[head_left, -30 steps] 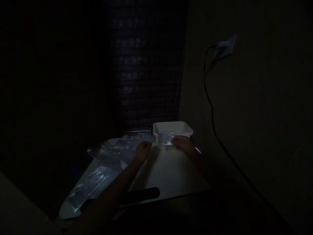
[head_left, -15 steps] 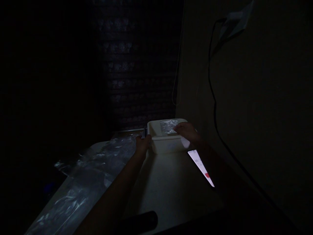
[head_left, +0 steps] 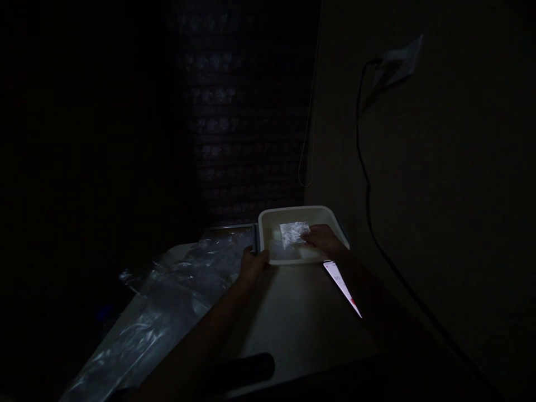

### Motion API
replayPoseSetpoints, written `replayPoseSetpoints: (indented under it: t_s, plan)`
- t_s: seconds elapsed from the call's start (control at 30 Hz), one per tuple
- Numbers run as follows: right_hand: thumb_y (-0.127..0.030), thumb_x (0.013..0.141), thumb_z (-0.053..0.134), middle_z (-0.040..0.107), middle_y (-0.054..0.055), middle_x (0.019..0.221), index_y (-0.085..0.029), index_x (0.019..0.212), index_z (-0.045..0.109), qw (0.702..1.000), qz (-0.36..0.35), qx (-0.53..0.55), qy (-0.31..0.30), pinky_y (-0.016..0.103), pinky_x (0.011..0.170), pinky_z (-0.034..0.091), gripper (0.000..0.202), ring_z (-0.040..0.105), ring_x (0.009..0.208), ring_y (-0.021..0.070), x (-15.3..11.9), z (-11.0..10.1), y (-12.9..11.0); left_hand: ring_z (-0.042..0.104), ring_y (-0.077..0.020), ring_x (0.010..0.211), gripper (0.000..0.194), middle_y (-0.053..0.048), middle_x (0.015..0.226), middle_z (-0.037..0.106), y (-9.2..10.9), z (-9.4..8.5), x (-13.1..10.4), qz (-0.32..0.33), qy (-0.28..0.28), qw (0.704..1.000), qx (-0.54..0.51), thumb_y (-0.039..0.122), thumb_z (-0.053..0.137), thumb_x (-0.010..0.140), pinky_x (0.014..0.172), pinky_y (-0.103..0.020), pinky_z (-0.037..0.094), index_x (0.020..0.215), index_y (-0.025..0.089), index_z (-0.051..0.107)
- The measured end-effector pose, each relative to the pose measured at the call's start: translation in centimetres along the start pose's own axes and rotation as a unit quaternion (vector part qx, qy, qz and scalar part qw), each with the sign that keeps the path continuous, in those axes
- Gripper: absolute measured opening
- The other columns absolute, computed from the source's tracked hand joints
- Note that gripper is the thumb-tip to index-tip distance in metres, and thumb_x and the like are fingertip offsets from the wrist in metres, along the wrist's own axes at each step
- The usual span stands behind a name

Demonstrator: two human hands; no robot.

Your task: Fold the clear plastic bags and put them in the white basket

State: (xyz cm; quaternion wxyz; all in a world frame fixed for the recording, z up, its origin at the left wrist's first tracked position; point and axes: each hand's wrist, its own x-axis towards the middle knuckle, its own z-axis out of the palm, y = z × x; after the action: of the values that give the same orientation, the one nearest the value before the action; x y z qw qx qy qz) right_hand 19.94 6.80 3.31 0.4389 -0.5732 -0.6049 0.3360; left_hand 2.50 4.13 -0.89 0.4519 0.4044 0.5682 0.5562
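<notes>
A white rectangular tub (head_left: 305, 261) is near the far end of the pale table, its open top tilted toward me. My left hand (head_left: 253, 265) grips its near left corner, fingers wrapped round the rim. Over the tub's opening, my right hand (head_left: 324, 239) pinches a small shiny clear packet (head_left: 292, 232) by its right side. Something pale and flat lies below the packet inside the tub, too dim to make out.
Crumpled clear plastic (head_left: 154, 329) covers the left of the table (head_left: 305, 329). A lit phone (head_left: 343, 289) lies right of centre, a dark object (head_left: 251, 369) at the near edge. A cable (head_left: 368, 195) hangs from a wall socket (head_left: 397, 64).
The tub has tipped, so more of its inside shows, and its near wall is less visible. The packet has turned in my right hand. The view has shifted slightly.
</notes>
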Motion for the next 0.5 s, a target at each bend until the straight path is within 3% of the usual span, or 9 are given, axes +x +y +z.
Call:
replayPoseSetpoints:
  t_s: [0.13, 0.2, 0.33, 0.5]
  plan:
    - [-0.014, 0.058, 0.053, 0.047, -0.005, 0.038, -0.013, 0.053, 0.049, 0.995, 0.045, 0.04, -0.085, 0.016, 0.039, 0.032, 0.006, 0.044, 0.037, 0.0054, -0.4, 0.8, 0.1, 0.053, -0.0111, 0.052, 0.03, -0.004, 0.066, 0.054, -0.1, 0.0, -0.6, 0.0, -0.019, 1.0, 0.006, 0.015, 0.052, 0.062, 0.045, -0.02, 0.044, 0.09, 0.009, 0.045]
    - [-0.012, 0.057, 0.054, 0.048, -0.005, 0.039, -0.013, 0.062, 0.051, 0.993, 0.066, 0.026, -0.098, 0.017, 0.039, 0.034, 0.005, 0.046, 0.037, 0.0066, -0.5, 1.5, 0.2, 0.054, -0.0115, 0.054, 0.027, -0.005, 0.067, 0.055, 0.0, 0.0, -0.8, -0.005, -0.016, 1.0, -0.003, 0.016, 0.051, 0.063, 0.045, -0.02, 0.044, 0.089, 0.01, 0.045]
    - [-0.009, 0.054, 0.056, 0.053, -0.004, 0.045, -0.011, 0.084, 0.051, 0.994, 0.059, -0.059, -0.076, 0.018, 0.04, 0.037, 0.03, 0.05, 0.04, 0.0089, -0.1, 2.8, 1.2, 0.055, -0.0128, 0.056, 0.023, -0.007, 0.072, 0.055, 0.0, 0.1, -0.8, -0.004, -0.014, 1.0, -0.002, 0.017, 0.05, 0.063, 0.047, -0.022, 0.045, 0.085, 0.01, 0.045]
    - [-0.018, 0.052, 0.061, 0.062, 0.006, 0.07, -0.01, 0.101, 0.047, 0.975, 0.009, -0.217, -0.058, 0.021, 0.051, 0.041, 0.052, 0.057, 0.061, 0.015, 0.9, 3.4, 2.9, 0.056, -0.0144, 0.059, 0.026, -0.008, 0.075, 0.056, -0.6, -0.1, -0.2, 0.003, -0.022, 1.0, -0.003, 0.018, 0.051, 0.062, 0.049, -0.023, 0.045, 0.086, 0.01, 0.047]
